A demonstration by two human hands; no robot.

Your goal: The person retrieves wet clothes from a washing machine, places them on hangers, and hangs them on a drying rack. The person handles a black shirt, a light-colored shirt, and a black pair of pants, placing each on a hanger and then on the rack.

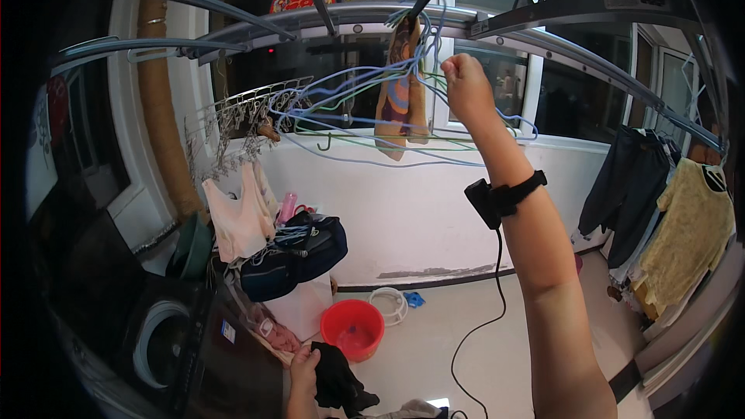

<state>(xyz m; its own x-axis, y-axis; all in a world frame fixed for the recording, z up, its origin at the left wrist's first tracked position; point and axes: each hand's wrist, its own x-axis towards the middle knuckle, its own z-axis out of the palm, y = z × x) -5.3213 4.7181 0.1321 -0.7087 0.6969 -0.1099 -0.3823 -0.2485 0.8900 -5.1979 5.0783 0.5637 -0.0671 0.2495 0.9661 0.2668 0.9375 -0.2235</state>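
Observation:
My left hand [304,364], low in the view, is closed on a black cloth garment [340,375] that hangs down beside it. My raised right hand [467,84] is curled into a fist beside a bunch of blue and green wire hangers [355,78]. Some hanger wires pass behind its wrist, and whether the fingers hold one is hidden. The hangers' hooks gather at a metal bar of the drying rack [349,11]. A brown patterned cloth strip [398,93] hangs among them.
A metal clip hanger [250,105] hangs left of the hangers. Below are a pink top [241,215], dark blue bag [314,250], red basin [352,326] and open washing machine [160,343]. Clothes [692,233] hang at right. A black cable [454,355] trails from the device on my right forearm.

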